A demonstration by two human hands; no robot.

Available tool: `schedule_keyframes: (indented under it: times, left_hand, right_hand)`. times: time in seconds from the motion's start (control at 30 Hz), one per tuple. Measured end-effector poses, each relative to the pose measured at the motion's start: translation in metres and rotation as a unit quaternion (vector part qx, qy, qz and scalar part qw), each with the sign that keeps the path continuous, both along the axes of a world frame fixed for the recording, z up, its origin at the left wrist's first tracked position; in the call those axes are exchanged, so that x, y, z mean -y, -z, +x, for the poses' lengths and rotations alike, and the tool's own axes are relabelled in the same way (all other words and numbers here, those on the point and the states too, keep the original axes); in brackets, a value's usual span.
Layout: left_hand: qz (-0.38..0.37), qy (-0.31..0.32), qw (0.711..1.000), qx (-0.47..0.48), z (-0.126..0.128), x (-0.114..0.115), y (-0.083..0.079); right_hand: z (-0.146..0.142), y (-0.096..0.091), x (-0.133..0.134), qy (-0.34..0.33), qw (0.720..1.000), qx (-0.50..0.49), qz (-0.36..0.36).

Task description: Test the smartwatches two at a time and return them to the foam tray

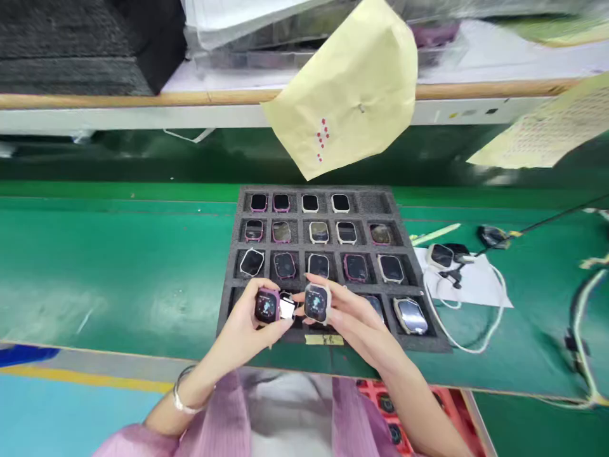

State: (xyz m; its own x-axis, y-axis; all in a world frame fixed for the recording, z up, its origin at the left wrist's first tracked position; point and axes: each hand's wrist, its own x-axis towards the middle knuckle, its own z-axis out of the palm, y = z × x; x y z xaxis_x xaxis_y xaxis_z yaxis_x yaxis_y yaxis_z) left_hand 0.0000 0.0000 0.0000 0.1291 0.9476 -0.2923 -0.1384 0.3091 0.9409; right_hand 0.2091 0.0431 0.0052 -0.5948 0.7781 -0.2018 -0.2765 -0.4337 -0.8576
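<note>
My left hand (250, 324) is closed around a purple-framed smartwatch (267, 305) whose screen is lit. In my right hand (349, 311) is a pale-framed smartwatch (316, 302), also with a lit screen, gripped between thumb and fingers. The two watches are held side by side, faces up, over the front row of a dark grey foam tray (304, 212). Several strapless watches with dark screens sit in the tray's compartments. A small bright white square (287, 307) shows between my hands; I cannot tell what it belongs to. My hands hide part of the front row.
To the right, another watch (441, 256) lies by a white cable (497, 317) and a white paper (476, 285). A yellow sheet (352, 89) hangs from the shelf edge above the tray. Red trays (394, 425) with round items sit below the green bench's (118, 273) front edge.
</note>
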Motion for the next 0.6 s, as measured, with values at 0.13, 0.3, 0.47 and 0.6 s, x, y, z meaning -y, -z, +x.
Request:
schedule_keyframes:
  times: [0.13, 0.3, 0.47, 0.6]
  left_hand:
    - [-0.001, 0.010, 0.994, 0.108, -0.004, 0.001, -0.001]
    - [-0.032, -0.002, 0.984, 0.173, -0.009, 0.001, 0.005]
    - [-0.041, -0.006, 0.981, 0.187, -0.007, -0.002, 0.007]
    - [-0.038, 0.006, 0.983, 0.178, -0.007, -0.001, 0.004]
  right_hand:
    - [0.000, -0.004, 0.000, 0.017, 1.000, -0.007, -0.021]
    - [-0.002, -0.003, -0.001, 0.042, 0.998, -0.025, -0.045]
    - [-0.003, 0.004, 0.000, 0.052, 0.997, -0.033, -0.048]
    - [-0.004, 0.006, 0.002, 0.062, 0.997, -0.026, -0.036]
